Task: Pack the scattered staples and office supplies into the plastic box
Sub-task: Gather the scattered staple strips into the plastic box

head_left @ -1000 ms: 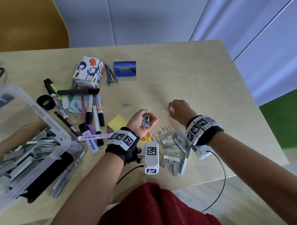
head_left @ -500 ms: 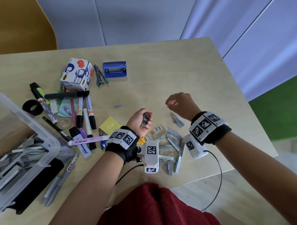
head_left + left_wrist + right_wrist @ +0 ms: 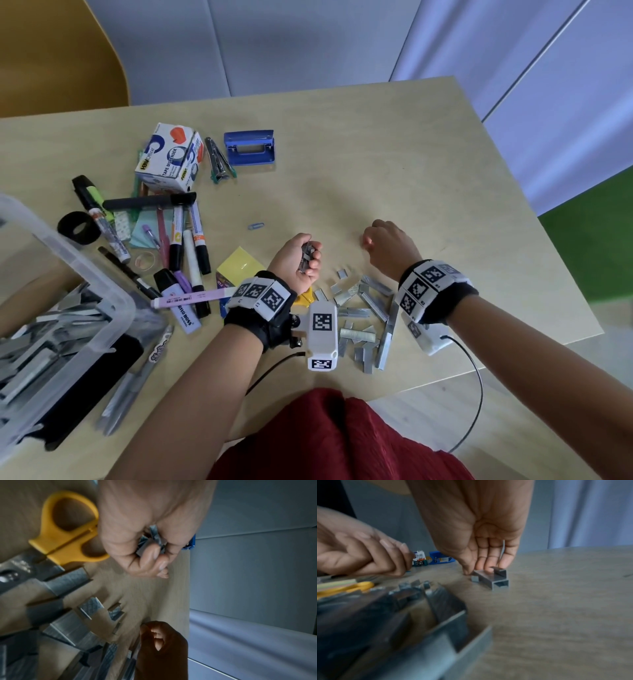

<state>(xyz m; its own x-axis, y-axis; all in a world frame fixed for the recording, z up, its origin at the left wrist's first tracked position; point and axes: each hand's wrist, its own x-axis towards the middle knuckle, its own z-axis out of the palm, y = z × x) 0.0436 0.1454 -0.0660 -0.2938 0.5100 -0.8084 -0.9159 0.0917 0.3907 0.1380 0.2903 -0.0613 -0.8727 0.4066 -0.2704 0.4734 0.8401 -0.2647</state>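
Many staple strips (image 3: 51,329) fill the plastic box (image 3: 102,294); left hand (image 3: 298,260) clutches more, right hand (image 3: 481,536) pinches one

Pale wooden table (image 3: 394,164) with rounded corners carries everything. Mustard-yellow chair back (image 3: 58,58) stands behind its far left edge. Grey panelled wall (image 3: 291,41) beyond; bluish-white panels (image 3: 565,85) to the right. Green floor patch (image 3: 596,240) right of the table. Light wood-look floor (image 3: 513,428) below the near edge. Dark red pleated garment (image 3: 335,442) at bottom centre.
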